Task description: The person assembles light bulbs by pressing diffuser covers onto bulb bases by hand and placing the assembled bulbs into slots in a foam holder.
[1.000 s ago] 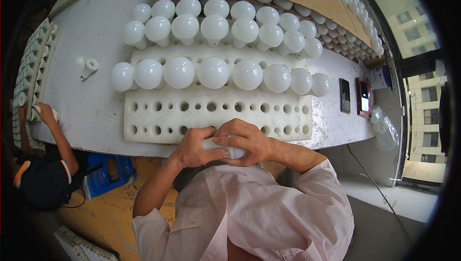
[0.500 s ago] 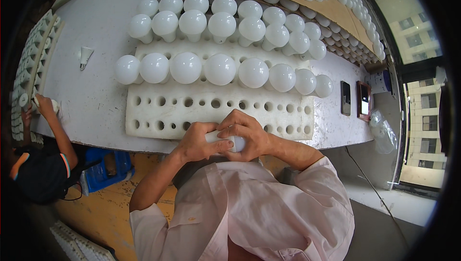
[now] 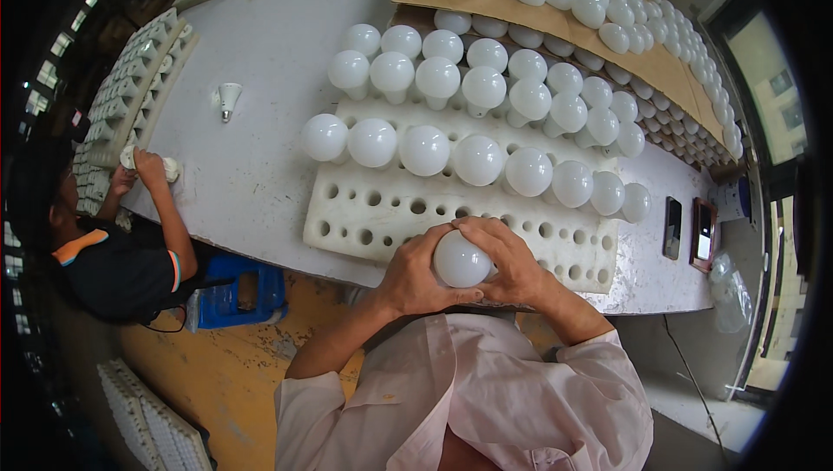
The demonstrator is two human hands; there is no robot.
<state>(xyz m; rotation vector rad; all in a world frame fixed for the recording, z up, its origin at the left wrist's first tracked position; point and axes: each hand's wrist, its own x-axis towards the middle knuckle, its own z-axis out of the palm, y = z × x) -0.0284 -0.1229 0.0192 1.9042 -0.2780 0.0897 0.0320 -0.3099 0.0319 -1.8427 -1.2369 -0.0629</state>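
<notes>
Between my two hands is a white light bulb (image 3: 462, 259), its round dome facing up and its base hidden by my fingers. My left hand (image 3: 416, 276) wraps the bulb's left side, and my right hand (image 3: 514, 261) closes round its right side. Both hands are over the near edge of a white foam tray (image 3: 382, 215) with rows of round holes. A row of bulbs (image 3: 477, 160) stands in the tray beyond my hands. Farther back, two more rows of bulbs (image 3: 483, 91) stand upright.
A single bulb (image 3: 229, 101) lies on the white table (image 3: 252, 159). Brown cardboard (image 3: 555, 24) at the back bears many domes. Two phones (image 3: 672, 228) lie at the right. At the left a co-worker (image 3: 121, 254) handles a white part beside stacked trays (image 3: 130, 81); a blue stool (image 3: 239, 293) stands below.
The view has swung left, so the scene sits farther right. The bulb in my hands has turned from lying sideways to dome up. The co-worker's hands have come together.
</notes>
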